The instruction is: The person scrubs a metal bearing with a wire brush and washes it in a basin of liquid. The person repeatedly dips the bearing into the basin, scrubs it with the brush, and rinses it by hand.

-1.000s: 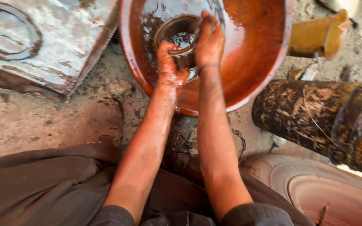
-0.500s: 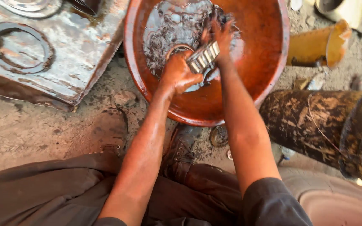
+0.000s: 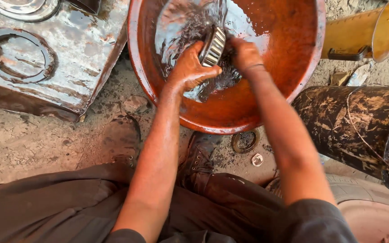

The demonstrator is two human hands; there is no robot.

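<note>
- Gripping one metal bearing [image 3: 214, 46] from both sides, the left hand [image 3: 189, 67] and right hand [image 3: 245, 55] hold it over the wet basin [image 3: 289, 90]; right fingertips are hidden behind it
- Basin's top edge is cut off; its murky liquid hides the bottom
- One yellow jug [image 3: 361, 33], one dark drum [image 3: 361, 121], partly cut off; one small ring [image 3: 245, 141] on the floor
</note>
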